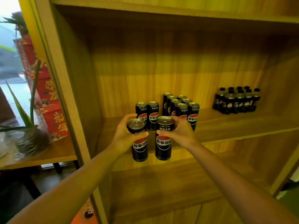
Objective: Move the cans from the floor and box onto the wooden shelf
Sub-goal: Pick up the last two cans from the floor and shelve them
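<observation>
Each of my hands holds a tall black cola can upright in front of the wooden shelf (226, 126). My left hand (125, 136) grips the left can (140, 147) around its upper half. My right hand (179, 132) grips the right can (163, 146) near its top. Both cans hang at the level of the shelf's front edge, side by side and close together. Behind them on the shelf board stand two cans (148, 114) as a pair, and a tight group of several cans (181, 107) further right.
A pack of small dark bottles (237, 101) stands at the back right of the same shelf. The shelf's left side wall (71, 97) rises beside my left arm. A side table (48, 155) with a potted plant (30, 136) and red boxes (48, 97) stands at the left.
</observation>
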Motion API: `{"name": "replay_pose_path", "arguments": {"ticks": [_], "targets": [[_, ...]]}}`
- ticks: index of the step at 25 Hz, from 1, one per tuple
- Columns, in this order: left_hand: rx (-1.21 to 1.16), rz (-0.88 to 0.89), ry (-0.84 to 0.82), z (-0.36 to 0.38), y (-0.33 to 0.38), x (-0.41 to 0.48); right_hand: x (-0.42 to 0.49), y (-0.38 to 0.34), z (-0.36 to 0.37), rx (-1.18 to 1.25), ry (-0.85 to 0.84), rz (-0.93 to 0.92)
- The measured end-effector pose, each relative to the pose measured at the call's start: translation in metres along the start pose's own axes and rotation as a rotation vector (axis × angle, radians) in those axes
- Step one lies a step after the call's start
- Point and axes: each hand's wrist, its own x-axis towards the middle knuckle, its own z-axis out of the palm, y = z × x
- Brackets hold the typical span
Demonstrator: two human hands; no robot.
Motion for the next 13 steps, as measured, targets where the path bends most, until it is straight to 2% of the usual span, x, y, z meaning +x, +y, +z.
{"name": "replay_pose_path", "arguments": {"ticks": [6, 13], "targets": [[-0.007, -0.033, 0.125, 0.034, -0.021, 0.080, 0.092, 0.043, 0.000, 0.008, -0.076, -0.016], [0.029, -0.058, 0.134, 0.042, -0.045, 0.120, 0.138, 0.068, 0.022, 0.004, -0.175, -0.086]]}}
